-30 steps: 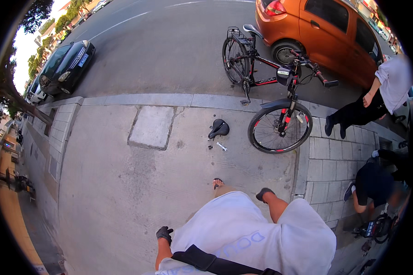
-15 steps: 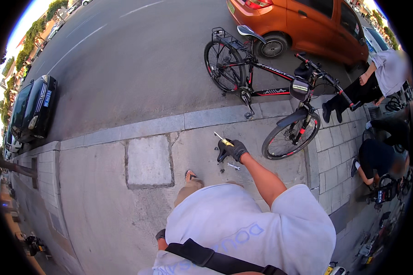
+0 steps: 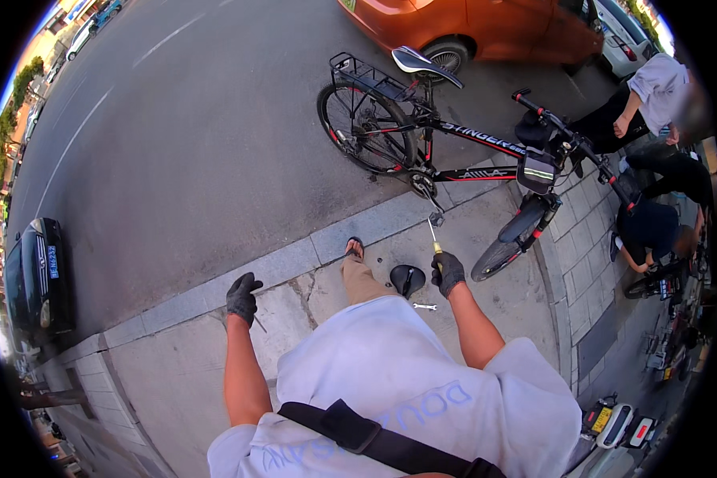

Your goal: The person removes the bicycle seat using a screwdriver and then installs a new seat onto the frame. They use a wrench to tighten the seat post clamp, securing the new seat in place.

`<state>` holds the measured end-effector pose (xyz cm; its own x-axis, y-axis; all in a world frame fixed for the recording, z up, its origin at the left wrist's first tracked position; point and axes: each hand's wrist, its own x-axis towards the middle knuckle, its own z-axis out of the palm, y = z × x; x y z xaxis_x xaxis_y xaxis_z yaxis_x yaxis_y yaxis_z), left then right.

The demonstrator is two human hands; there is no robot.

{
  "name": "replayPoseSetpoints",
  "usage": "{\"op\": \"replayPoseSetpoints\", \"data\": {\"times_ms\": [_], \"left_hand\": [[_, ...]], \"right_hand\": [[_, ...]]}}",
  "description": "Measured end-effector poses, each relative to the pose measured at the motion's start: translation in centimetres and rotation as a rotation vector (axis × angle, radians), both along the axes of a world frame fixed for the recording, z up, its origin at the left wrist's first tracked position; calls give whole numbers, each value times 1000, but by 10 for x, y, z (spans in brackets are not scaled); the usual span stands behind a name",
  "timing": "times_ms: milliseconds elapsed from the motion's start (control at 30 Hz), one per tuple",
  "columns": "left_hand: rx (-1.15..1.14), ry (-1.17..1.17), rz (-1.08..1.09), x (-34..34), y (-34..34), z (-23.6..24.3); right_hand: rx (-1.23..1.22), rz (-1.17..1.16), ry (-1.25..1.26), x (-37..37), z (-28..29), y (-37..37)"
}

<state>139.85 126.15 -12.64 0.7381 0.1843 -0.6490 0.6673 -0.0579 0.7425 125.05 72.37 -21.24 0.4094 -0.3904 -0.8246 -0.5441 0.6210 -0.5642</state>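
Note:
My right hand point(image 3: 448, 273), in a dark glove, grips a screwdriver point(image 3: 437, 248) by its yellow handle. Its thin shaft points up and away, and the tip appears near the pedal point(image 3: 436, 217) of a black and red bicycle point(image 3: 478, 174). Off to the left, my gloved left hand point(image 3: 241, 297) is raised with its fingers curled. A thin dark line shows just below it; I cannot tell whether that is a rod in the hand. On the pavement by my right hand lie a black object shaped like a bicycle saddle point(image 3: 407, 279) and a silver spanner point(image 3: 425, 306).
The bicycle stands across the kerb point(image 3: 338, 240), near an orange car point(image 3: 470, 32). A person in a light shirt point(image 3: 660, 92) and another in dark clothes point(image 3: 649, 227) are at the right, beside parked two-wheelers point(image 3: 665, 350). A dark car point(image 3: 40, 275) stands at the left.
I have come closer to the kerb and bicycle, one foot now further forward. My left hand has risen from beside my body to the front left. My right hand still holds the screwdriver, its tip now nearer the pedal.

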Motion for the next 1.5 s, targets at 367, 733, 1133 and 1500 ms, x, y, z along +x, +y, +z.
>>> {"op": "replayPoseSetpoints", "data": {"times_ms": [367,733,1133,1500], "left_hand": [[58,-267,-914,355,-262,63],[209,-754,-1882,564,-551,-18],[114,-1007,-2117,556,-663,-96],[287,-833,-1993,552,-689,-111]], "right_hand": [[158,-319,-346,300,47,-17],[-44,-719,-338,453,30,-34],[63,-985,-296,498,22,-24],[115,-988,-462,495,-7,-33]]}}
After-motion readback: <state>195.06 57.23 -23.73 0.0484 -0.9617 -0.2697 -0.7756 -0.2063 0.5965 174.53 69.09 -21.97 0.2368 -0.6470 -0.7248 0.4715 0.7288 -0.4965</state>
